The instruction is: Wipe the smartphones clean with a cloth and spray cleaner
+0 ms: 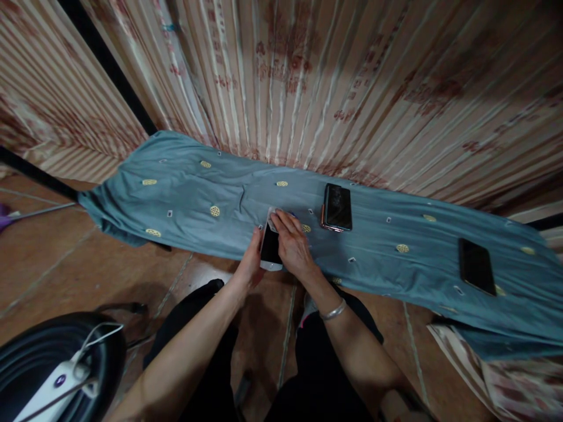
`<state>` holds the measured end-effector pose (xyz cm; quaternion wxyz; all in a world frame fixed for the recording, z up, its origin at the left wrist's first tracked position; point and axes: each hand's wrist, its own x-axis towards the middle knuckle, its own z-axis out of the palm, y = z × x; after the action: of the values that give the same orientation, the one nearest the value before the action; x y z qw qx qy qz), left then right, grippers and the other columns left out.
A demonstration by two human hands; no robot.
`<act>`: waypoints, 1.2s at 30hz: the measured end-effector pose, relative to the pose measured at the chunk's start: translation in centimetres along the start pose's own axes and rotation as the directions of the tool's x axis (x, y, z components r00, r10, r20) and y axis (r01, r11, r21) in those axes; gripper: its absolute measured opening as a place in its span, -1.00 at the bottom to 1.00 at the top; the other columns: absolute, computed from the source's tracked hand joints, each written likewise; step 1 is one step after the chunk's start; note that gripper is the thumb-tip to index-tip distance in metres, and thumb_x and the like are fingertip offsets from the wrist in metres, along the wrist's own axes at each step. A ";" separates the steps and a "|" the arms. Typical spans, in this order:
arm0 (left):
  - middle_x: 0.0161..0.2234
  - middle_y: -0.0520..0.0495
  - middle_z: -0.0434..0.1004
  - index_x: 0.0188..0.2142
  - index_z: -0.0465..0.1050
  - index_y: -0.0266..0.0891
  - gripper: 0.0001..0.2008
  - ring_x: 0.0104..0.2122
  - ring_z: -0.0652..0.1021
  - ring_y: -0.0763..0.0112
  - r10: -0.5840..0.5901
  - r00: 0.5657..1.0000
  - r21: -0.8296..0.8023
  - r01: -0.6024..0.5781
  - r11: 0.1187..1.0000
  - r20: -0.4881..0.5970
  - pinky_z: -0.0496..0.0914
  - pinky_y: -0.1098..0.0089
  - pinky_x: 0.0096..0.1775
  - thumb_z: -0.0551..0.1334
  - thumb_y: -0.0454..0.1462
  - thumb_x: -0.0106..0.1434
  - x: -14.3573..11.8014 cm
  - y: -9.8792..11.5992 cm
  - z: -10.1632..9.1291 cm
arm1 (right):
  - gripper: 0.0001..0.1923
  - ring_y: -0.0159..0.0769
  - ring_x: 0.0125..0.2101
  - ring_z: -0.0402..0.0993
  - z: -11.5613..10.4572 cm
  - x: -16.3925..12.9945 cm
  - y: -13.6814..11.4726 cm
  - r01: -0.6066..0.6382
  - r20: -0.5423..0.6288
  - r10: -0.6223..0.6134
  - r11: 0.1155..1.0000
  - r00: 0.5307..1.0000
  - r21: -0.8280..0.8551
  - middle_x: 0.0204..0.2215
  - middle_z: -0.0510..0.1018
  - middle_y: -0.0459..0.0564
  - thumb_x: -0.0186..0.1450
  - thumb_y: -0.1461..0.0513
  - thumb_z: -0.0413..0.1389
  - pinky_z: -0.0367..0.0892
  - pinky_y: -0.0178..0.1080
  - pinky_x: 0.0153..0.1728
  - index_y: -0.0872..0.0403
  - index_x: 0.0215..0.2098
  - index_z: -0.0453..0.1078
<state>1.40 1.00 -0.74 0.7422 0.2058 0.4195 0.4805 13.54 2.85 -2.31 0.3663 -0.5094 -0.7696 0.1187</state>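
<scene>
My left hand (pixel 251 264) grips the left edge of a smartphone (pixel 270 251) with a dark screen and a white lower end, lying on a blue-grey cloth (pixel 185 199). My right hand (pixel 292 243) rests on the phone's right side, and its fingers pinch a small whitish piece, perhaps a wipe or film, (pixel 273 215) at the phone's top end. A silver bangle (pixel 333 311) sits on my right wrist.
A second dark phone (pixel 338 207) lies on the cloth just right of my hands, a third (pixel 477 266) farther right. Striped patterned curtains (pixel 334 82) hang behind. A black round object with a white power strip (pixel 53 381) sits on the brown tiled floor, lower left.
</scene>
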 end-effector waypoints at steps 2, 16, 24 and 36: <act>-0.02 -0.15 0.64 0.03 0.55 -0.18 -0.49 0.14 0.51 0.05 0.006 0.999 -0.002 -0.006 1.000 0.033 0.43 0.12 0.10 0.11 0.09 0.35 -0.1 -0.1 0.2 | -0.42 -0.09 0.30 0.18 0.0 0.0 0.2 -0.012 -0.004 0.012 1.000 1.000 0.007 0.29 0.35 0.16 0.38 0.38 -0.19 0.13 0.08 0.34 0.12 0.33 0.26; 0.01 -0.19 0.63 -0.02 0.56 -0.30 -0.49 0.17 0.50 0.18 -0.050 0.990 -0.148 0.030 0.989 -0.133 0.35 0.20 0.21 -0.09 -0.08 0.49 -0.2 1.6 1.3 | -0.41 -0.13 0.30 0.21 1.0 -1.0 -1.0 0.129 0.096 -0.121 0.988 0.988 -0.083 0.29 0.37 0.14 0.38 0.42 -0.13 0.24 0.02 0.31 0.11 0.36 0.21; 0.12 -0.15 0.56 0.02 0.55 -0.29 -0.54 0.24 0.43 0.26 0.079 0.989 -0.044 -0.085 0.995 -0.128 0.22 0.26 0.30 -0.03 -0.10 0.48 0.7 0.5 0.5 | -0.43 -0.10 0.31 0.20 0.9 -1.4 -1.4 0.131 0.090 -0.122 0.986 0.988 -0.107 0.30 0.34 0.21 0.38 0.42 -0.14 0.22 0.00 0.32 0.21 0.34 0.22; 0.22 -0.12 0.47 0.12 0.50 -0.25 -0.53 0.35 0.25 0.23 0.303 0.953 0.245 -0.292 0.925 -0.010 0.04 0.21 0.36 0.13 -0.04 0.37 1.6 -1.3 -1.2 | -0.40 -0.08 0.34 0.17 0.4 -1.0 -0.3 0.022 0.043 -0.017 0.990 0.999 -0.136 0.32 0.29 0.19 0.40 0.40 -0.18 0.21 0.09 0.30 0.10 0.38 0.16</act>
<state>1.42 1.73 -2.98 0.6200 0.3437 0.4561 0.5380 13.22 1.92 -2.85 0.3154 -0.5232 -0.7884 0.0728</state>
